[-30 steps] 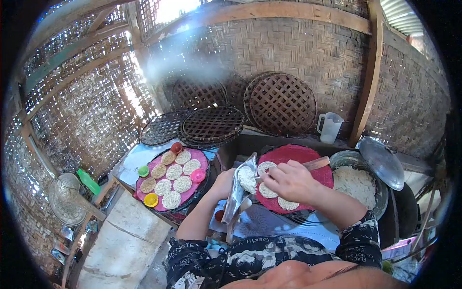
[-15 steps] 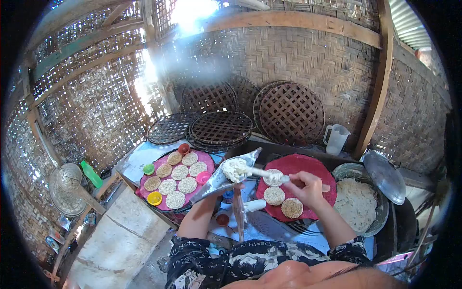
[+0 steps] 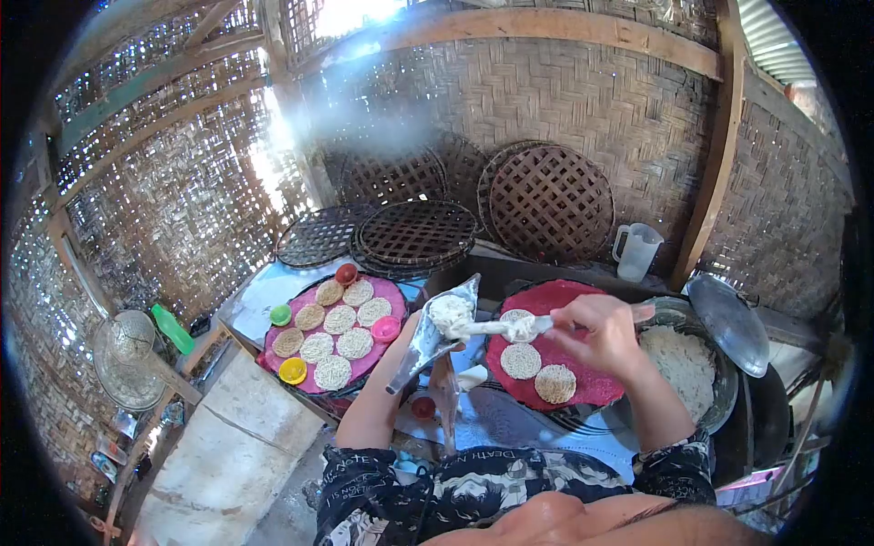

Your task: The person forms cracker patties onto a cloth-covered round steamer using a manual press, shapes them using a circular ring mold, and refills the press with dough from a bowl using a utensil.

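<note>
My left hand is mostly hidden behind a silvery, open-topped cone-shaped holder and supports it from below. Pale dough fills its mouth. A brownish, handle-like piece hangs down beneath. My right hand is closed around a flat spatula, whose handle end sticks out past the fist. Dough clings along the blade, and its tip touches the dough in the holder. Below lies a red round mat bearing lacy dough discs.
A pink mat at left carries several discs and small coloured cups. At right are a basin of dough, a metal lid and a plastic jug. Woven trays stand at the back.
My right hand has moved up and to the right with the spatula. The holder has turned more upright, and more dough now clings along the spatula.
</note>
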Demonstrator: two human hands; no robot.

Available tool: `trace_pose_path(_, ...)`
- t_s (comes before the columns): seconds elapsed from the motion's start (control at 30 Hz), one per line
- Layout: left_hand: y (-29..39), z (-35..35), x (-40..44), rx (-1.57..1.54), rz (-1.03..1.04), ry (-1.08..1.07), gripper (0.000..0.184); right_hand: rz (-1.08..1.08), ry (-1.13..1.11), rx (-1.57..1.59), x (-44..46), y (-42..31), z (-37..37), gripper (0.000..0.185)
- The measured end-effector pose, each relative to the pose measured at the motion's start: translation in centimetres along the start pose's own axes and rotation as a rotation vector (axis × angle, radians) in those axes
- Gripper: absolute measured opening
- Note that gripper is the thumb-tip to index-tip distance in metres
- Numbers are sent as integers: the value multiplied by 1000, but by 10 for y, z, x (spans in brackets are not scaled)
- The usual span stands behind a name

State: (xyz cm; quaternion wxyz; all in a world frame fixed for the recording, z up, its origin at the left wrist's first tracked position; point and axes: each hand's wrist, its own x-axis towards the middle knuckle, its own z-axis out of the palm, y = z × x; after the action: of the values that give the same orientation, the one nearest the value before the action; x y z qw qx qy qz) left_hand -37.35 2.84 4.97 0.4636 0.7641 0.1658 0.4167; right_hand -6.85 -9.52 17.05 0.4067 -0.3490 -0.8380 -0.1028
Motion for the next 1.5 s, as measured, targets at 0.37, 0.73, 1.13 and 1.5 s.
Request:
trace_pose_path(0.37, 53, 53, -1, 745, -261, 234, 37, -267, -191, -291, 31, -25, 5, 9)
trace_pose_path(0.73, 3, 7, -10, 21, -251, 335, 31, -221, 20, -385, 14, -25, -33, 13)
trace_pose_path(1.13, 10, 9, 2, -556, -107, 665, 28, 621, 106, 660, -57, 20, 68, 21)
trace_pose_path(1.5, -20, 21, 2, -594, -72, 715, 35, 194, 197, 284, -39, -25, 66, 17)
